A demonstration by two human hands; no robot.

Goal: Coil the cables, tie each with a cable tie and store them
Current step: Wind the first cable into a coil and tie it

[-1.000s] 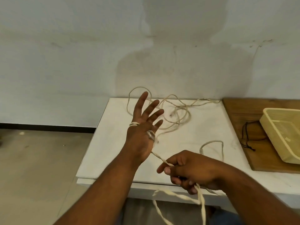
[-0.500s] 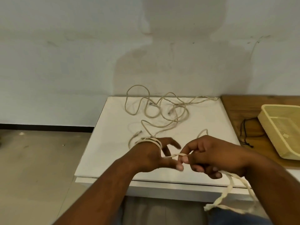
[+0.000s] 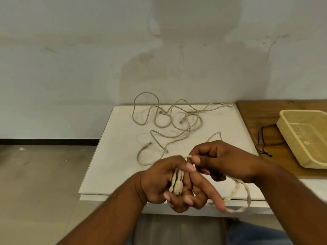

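Note:
A cream twisted cable (image 3: 177, 181) is wound in several turns around my left hand (image 3: 169, 184), which is palm up over the near edge of the white table (image 3: 113, 167) with its fingers curled. My right hand (image 3: 224, 161) pinches the same cable between thumb and fingers just right of my left hand. The slack of that cable (image 3: 235, 191) hangs in a loop below my right wrist, past the table edge. Other beige cables (image 3: 169, 124) lie tangled and loose on the far half of the table, their plug ends showing.
A yellow plastic basket (image 3: 304, 137) stands on a wooden board (image 3: 256, 112) at the right. Thin black ties (image 3: 263, 144) lie on the board beside the basket. A wall closes off the far side; tiled floor (image 3: 44, 183) lies to the left.
My left hand has turned from raised and spread to palm up and curled near the table edge. More turns of cable now sit on it. My right hand moved up and right with the cable.

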